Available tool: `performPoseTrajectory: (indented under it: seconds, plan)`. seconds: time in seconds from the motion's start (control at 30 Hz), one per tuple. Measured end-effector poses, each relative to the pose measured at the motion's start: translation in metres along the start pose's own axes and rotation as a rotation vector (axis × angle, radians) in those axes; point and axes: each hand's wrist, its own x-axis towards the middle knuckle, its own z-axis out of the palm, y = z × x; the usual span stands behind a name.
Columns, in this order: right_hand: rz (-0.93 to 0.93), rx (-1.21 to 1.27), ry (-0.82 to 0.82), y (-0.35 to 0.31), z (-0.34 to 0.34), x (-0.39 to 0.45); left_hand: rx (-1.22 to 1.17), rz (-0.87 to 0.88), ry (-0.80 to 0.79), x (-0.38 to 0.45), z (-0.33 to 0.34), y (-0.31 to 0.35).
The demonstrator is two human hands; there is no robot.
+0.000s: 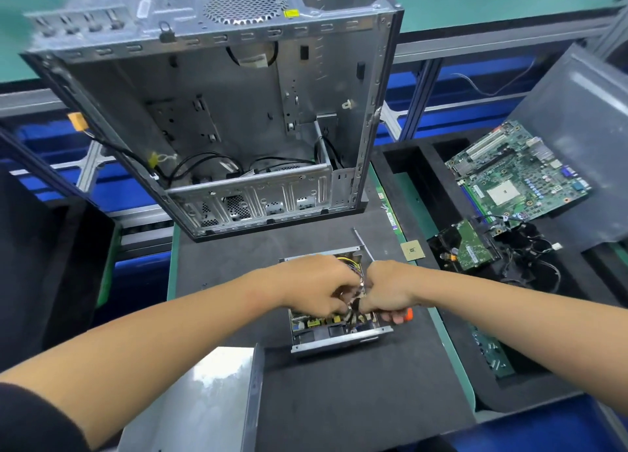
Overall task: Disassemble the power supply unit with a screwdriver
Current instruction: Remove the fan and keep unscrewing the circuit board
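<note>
The power supply unit (339, 341) lies open on the black mat (356, 400), its circuit board and a bundle of coloured wires exposed. My left hand (316, 285) reaches into it from the left, fingers curled around the wires in the middle. Right beside it, almost touching, my right hand (387, 288) is a fist around the screwdriver (363, 244). The thin shaft sticks out past the unit's far corner, and the orange handle end shows under the fist. Both hands hide most of the unit's inside.
An emptied grey computer case (221, 112) stands tilted just beyond the unit. A loose metal cover (204, 400) lies at the near left. A CPU chip (412, 250), a motherboard (516, 176), a drive with cables (472, 248) and a grey side panel (584, 129) sit to the right.
</note>
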Motion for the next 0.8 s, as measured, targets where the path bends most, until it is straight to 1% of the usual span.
performPoseTrajectory:
  seconds: [0.13, 0.2, 0.23, 0.43, 0.53, 0.63, 0.8]
  plan:
    - [-0.212, -0.237, 0.174, -0.019, 0.009, -0.006, -0.066, -0.158, -0.250, -0.028, 0.005, -0.010]
    - [-0.291, -0.267, 0.199, -0.027, 0.015, -0.004, -0.106, -0.222, -0.337, -0.035, 0.012, -0.014]
    - [-0.321, -0.277, 0.196, -0.029, 0.018, -0.002, -0.127, -0.241, -0.351, -0.036, 0.015, -0.015]
    - [-0.428, -0.343, 0.107, -0.036, 0.026, 0.009, -0.227, -0.325, -0.276, -0.040, 0.023, -0.012]
    - [-0.469, -0.351, 0.100, -0.036, 0.025, 0.010, -0.239, -0.374, -0.259, -0.041, 0.025, -0.006]
    - [-0.476, -0.370, 0.089, -0.035, 0.024, 0.009, -0.321, -0.447, -0.243, -0.043, 0.026, 0.000]
    - [-0.472, -0.409, 0.042, -0.041, 0.023, 0.006, -0.349, -0.541, -0.158, -0.047, 0.030, 0.009]
